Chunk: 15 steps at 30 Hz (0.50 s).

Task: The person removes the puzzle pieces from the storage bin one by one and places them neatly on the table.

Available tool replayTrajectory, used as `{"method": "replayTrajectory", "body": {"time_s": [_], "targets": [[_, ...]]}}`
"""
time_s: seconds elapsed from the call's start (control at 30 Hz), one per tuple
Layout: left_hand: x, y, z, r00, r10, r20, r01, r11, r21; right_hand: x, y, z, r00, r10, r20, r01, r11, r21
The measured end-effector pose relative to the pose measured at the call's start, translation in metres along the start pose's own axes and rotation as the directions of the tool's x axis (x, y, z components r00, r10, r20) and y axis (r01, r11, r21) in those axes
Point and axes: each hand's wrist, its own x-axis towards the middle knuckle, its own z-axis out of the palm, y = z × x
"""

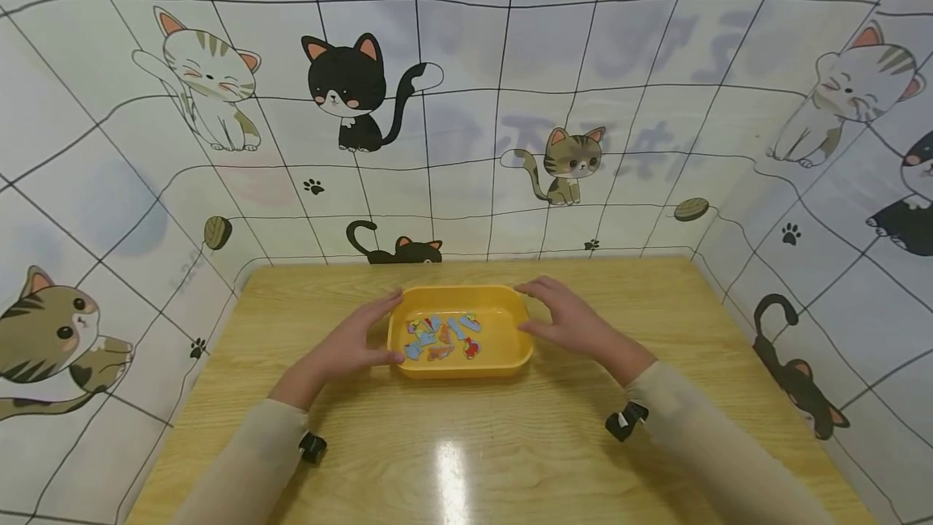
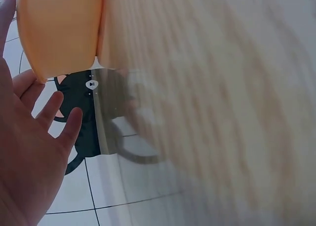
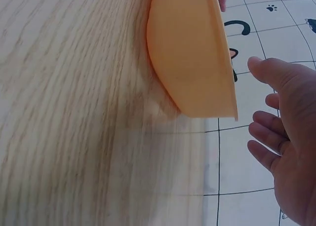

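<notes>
A yellow rectangular tray (image 1: 459, 372) rests on the wooden table, its outer wall seen up close in both wrist views. Several small flat colourful cut-out pieces (image 1: 440, 335) lie inside it, mostly toward the left and middle. At the tray's left end is my left hand (image 1: 348, 343), thumb at the front left rim and fingers reaching the back left corner. My right hand (image 1: 576, 324) is by the right end, fingers loosely bent and thumb near the rim. In the right wrist view, a gap shows between that thumb (image 3: 266, 70) and the tray wall (image 3: 197, 58).
The wooden table (image 1: 583, 444) reaches back to a wall (image 1: 466, 185) covered in a cat-patterned grid sheet, which also runs along both sides. Small dark devices (image 1: 313, 448) are strapped at the wrists. A bright reflection lies on the table in front of the tray.
</notes>
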Motion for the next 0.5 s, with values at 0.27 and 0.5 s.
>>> {"method": "replayTrajectory", "body": {"time_s": [0.27,0.5], "targets": [[-0.001,-0.002,-0.001,1.000,-0.015,0.021,0.015,1.000,0.003,0.023,-0.013,0.005,0.999,-0.009,0.038,0.010,0.999,-0.041],[-0.001,-0.003,-0.001,0.999,-0.028,0.039,0.028,0.999,0.018,0.044,-0.023,0.018,0.990,-0.004,0.139,0.012,0.998,-0.062]]}}
